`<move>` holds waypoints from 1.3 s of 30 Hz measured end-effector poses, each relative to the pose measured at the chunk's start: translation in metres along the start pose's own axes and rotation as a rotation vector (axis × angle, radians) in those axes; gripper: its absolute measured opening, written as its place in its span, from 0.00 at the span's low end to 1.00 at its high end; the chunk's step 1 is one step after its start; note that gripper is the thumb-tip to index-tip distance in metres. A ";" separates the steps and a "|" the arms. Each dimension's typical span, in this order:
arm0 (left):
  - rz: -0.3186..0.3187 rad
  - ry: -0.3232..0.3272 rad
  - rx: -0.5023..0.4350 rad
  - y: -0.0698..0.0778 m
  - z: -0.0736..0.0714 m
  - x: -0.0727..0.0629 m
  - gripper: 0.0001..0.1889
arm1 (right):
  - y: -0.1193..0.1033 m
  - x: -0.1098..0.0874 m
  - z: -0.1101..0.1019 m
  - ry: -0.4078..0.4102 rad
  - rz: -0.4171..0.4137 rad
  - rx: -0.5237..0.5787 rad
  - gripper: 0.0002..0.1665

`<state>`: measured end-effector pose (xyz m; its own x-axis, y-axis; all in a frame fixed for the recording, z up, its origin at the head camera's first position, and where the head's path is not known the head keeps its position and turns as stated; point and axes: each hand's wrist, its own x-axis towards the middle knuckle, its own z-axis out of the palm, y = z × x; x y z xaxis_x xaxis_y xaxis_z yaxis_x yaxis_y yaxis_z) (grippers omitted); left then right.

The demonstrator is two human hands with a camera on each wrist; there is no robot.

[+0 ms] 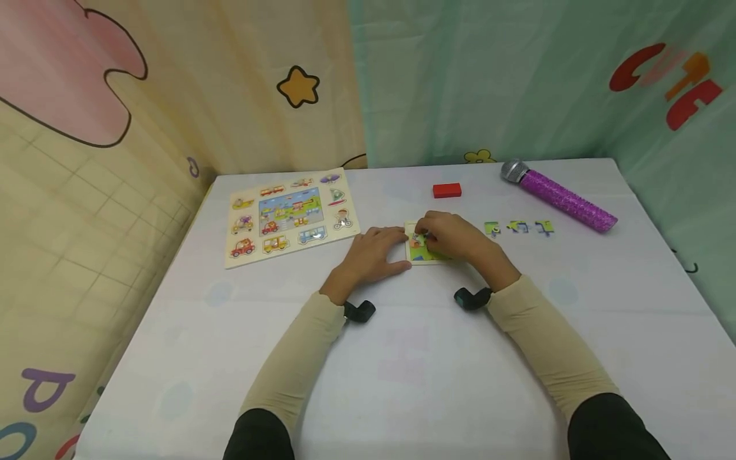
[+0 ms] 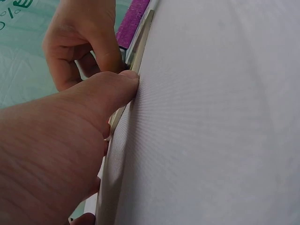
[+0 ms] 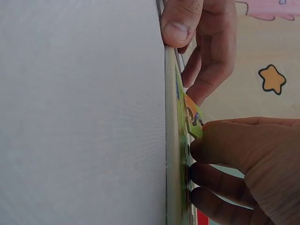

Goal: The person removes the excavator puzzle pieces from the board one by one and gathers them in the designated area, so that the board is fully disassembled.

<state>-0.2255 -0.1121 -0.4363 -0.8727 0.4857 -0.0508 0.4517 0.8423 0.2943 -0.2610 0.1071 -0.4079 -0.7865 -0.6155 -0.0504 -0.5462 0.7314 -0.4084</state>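
Thumb and forefinger of the right hand (image 1: pixel 452 235) form a closed grip on a small orange-and-green jigsaw piece (image 3: pixel 193 117), tilted on edge over the small pale-framed puzzle board (image 3: pixel 171 154), probably to angle it against its neighbours. That board lies flat at the centre of the head view. The left hand (image 1: pixel 376 253), spread and not closed round anything, rests its thumb on the near edge and its fingers beside the left edge, seemingly to brace the board. Right of it, three loose jigsaw pieces (image 1: pixel 520 226) sit in a row, presumably spaced for easy picking. Above centre lies a red rectangular block (image 1: pixel 447 190); at upper right, a microphone with a glittery purple handle (image 1: pixel 566 199). A large cream board printed with colourful vehicles (image 1: pixel 329 215) lies at upper left, apparently set aside for room on the white-covered counter (image 1: pixel 402 370).
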 end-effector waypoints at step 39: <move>0.000 0.000 0.009 0.000 0.001 0.000 0.34 | 0.089 -0.106 -0.037 0.092 0.097 0.039 0.07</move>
<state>-0.2252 -0.1122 -0.4368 -0.8726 0.4857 -0.0507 0.4533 0.8442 0.2860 -0.2371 0.2488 -0.4050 -0.8591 -0.5118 -0.0087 -0.4561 0.7731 -0.4408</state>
